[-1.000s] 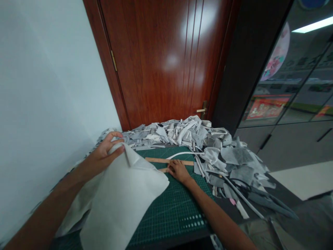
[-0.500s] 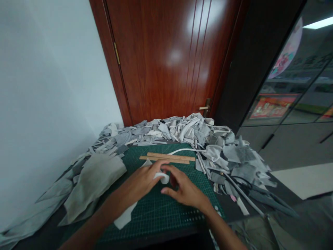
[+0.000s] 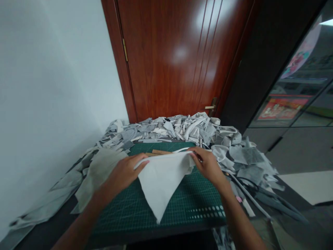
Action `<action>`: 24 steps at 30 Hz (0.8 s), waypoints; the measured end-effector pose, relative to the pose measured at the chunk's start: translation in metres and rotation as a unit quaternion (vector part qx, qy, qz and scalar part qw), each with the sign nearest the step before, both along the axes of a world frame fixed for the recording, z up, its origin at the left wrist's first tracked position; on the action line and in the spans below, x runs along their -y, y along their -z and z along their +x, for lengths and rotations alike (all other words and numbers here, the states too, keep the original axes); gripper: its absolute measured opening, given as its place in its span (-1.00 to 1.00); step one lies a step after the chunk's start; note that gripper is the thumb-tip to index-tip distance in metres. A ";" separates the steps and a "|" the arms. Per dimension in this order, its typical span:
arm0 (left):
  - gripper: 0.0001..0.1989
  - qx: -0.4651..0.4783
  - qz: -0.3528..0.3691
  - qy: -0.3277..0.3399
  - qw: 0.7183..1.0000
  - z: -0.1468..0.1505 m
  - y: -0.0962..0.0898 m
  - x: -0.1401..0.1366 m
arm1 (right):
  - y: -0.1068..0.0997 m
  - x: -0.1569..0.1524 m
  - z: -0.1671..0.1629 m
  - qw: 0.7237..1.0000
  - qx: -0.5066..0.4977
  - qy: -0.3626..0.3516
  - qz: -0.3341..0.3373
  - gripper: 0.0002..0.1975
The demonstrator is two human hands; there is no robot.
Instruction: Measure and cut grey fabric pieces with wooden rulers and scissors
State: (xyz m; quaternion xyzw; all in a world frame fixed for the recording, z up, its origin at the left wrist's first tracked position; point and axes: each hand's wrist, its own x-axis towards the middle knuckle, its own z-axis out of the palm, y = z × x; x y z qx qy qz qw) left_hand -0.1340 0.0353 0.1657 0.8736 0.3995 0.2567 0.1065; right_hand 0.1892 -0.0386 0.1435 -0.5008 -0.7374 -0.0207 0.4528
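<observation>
A white piece of cloth is stretched between my two hands, its lower part tapering to a point over the green cutting mat. My left hand pinches the upper left corner between thumb and fingers. At the other end of the top edge, my right hand is closed on the upper right corner, where a bit of the fabric hangs down. Two wooden rulers lie flat on the mat behind the cloth, which partly covers them.
Grey and white fabric scraps are heaped along the back and right of the table. A larger pale cloth lies at left. Dark-handled scissors rest at the right edge. A brown door stands behind.
The white cloth, bunched up in my left hand before, is now spread out between both hands. My right hand was open with fingers apart and has taken hold of a corner.
</observation>
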 end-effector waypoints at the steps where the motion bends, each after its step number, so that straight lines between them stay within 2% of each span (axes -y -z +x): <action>1: -0.69 0.008 0.025 -0.012 1.000 -0.002 -0.008 -0.009 | -0.007 -0.008 0.001 1.000 0.015 -0.001 0.010 -0.70; 5: -0.70 0.051 0.140 -0.040 0.988 -0.006 -0.039 -0.025 | -0.032 -0.026 0.001 0.995 0.068 0.022 0.071 -0.75; 8: -0.74 0.091 0.198 -0.039 0.975 -0.015 -0.037 -0.008 | -0.031 -0.014 -0.003 0.992 0.087 0.031 0.090 -0.78; 10: -0.78 0.095 0.199 -0.036 0.975 -0.025 -0.016 0.011 | -0.010 0.005 -0.008 0.992 0.097 0.035 0.077 -0.80; 12: -0.79 0.068 0.152 -0.017 0.986 -0.038 0.018 0.030 | 0.026 0.026 -0.014 0.992 0.112 0.035 0.037 -0.79; 16: -0.78 -0.019 0.015 0.021 0.999 -0.062 0.100 0.059 | 0.112 0.059 -0.028 0.981 0.146 0.003 -0.124 -0.77; 18: -0.79 -0.061 -0.039 0.038 0.997 -0.073 0.130 0.069 | 0.144 0.071 -0.036 0.971 0.143 -0.019 -0.191 -0.78; 21: -0.83 -0.095 -0.078 0.037 0.992 -0.089 0.151 0.079 | 0.164 0.086 -0.047 0.964 0.106 -0.034 -0.242 -0.77; 24: -0.82 -0.100 -0.076 0.026 0.992 -0.099 0.148 0.085 | 0.159 0.098 -0.053 0.960 0.061 -0.058 -0.266 -0.82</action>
